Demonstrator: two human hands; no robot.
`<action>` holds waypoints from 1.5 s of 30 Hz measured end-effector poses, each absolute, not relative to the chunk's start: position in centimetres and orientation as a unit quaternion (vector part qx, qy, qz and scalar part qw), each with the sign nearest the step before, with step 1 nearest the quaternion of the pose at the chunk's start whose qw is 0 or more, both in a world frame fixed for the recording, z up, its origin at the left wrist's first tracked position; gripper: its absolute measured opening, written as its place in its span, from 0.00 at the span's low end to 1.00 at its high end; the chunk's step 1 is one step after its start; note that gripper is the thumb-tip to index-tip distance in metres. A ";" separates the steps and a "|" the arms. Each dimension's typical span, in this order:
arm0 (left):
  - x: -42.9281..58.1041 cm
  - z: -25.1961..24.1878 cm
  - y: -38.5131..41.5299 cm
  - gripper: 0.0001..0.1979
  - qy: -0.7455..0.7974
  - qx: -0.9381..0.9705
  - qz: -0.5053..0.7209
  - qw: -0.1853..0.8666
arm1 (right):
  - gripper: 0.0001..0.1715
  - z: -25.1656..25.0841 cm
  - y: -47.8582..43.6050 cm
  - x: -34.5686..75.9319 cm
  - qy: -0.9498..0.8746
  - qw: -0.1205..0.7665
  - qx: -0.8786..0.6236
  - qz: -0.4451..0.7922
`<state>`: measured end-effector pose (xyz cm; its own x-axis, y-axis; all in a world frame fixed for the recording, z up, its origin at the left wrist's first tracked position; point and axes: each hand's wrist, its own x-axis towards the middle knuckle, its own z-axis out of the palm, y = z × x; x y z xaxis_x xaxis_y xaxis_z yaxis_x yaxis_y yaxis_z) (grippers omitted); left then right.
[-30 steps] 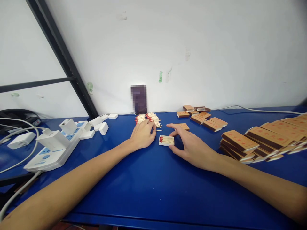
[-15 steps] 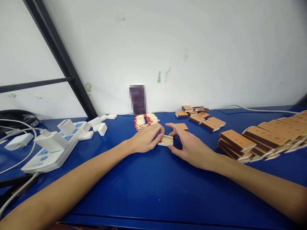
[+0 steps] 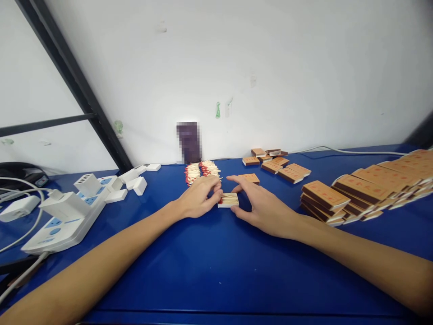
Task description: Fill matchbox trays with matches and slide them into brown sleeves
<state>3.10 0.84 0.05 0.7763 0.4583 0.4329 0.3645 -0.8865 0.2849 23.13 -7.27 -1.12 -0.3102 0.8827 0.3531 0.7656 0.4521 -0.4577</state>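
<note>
A small white matchbox tray lies on the blue table between my hands, with red-headed matches lengthwise inside it. At its left end is my left hand, thumb and fingers closed together on the tray's edge; the exact fingertip contact is partly hidden. My right hand curves around the right end, index finger stretched out above the table and thumb at the near right corner, fingers apart. Beyond my left hand lie two heaps of loose matches. A brown matchbox lies just behind my right fingers.
Stacked brown matchboxes fill the right side, and several more matchboxes lie farther back. On the left are a white power strip with plugged-in chargers, small white boxes and cables. A pixelated dark object leans against the wall.
The whole view has shifted slightly, so things sit farther left. My left fingers have drawn back a little, showing more of the matches in the tray. My right hand keeps nearly the same pose.
</note>
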 end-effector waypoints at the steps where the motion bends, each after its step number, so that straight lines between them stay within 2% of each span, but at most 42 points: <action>1: 3.1 0.0 1.0 0.12 0.230 0.932 0.262 0.097 | 0.34 -0.9 -7.3 23.2 -0.803 0.289 -0.511 0.102; 6: 2.8 -0.4 1.5 0.18 0.256 0.912 0.275 0.166 | 0.26 -0.3 -6.9 24.0 -0.799 0.306 -0.516 0.034; 10: 2.7 -0.5 1.7 0.20 0.261 0.894 0.292 0.216 | 0.26 -0.8 -6.0 24.9 -0.793 0.239 -0.558 -0.044; 14: 2.6 -0.3 1.5 0.21 0.259 0.889 0.297 0.231 | 0.24 -1.2 -5.4 25.5 -0.810 0.166 -0.560 -0.063; 19: 2.8 0.1 0.8 0.12 0.233 0.923 0.265 0.154 | 0.20 -0.8 -6.2 25.3 -0.807 0.153 -0.562 -0.095; 23: 3.1 0.0 0.7 0.15 0.238 0.942 0.220 0.083 | 0.17 -0.4 -7.3 25.0 -0.819 0.152 -0.549 -0.068; 26: 3.1 -0.3 0.8 0.12 0.245 0.944 0.212 0.070 | 0.17 -0.2 -7.9 25.1 -0.829 0.140 -0.540 -0.040; 30: 3.1 -0.6 0.9 0.12 0.250 0.940 0.218 0.077 | 0.16 0.0 -8.2 25.3 -0.855 0.105 -0.498 -0.097; 36: 3.1 -0.6 1.0 0.14 0.250 0.934 0.248 0.057 | 0.13 0.0 -8.1 24.9 -0.857 0.123 -0.484 -0.130; 40: 3.2 -0.7 1.1 0.13 0.258 0.933 0.237 0.078 | 0.16 -0.3 -7.7 24.8 -0.844 0.129 -0.501 -0.140; 45: 3.2 -0.7 1.3 0.15 0.258 0.923 0.261 0.113 | 0.31 -0.6 -7.4 25.0 -0.828 0.136 -0.524 -0.146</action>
<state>3.16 1.34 -0.72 0.7308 0.5355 0.4233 0.4179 -0.8413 0.3428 24.99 -7.35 -0.58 -0.4140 0.8278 0.3786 0.9074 0.4082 0.0998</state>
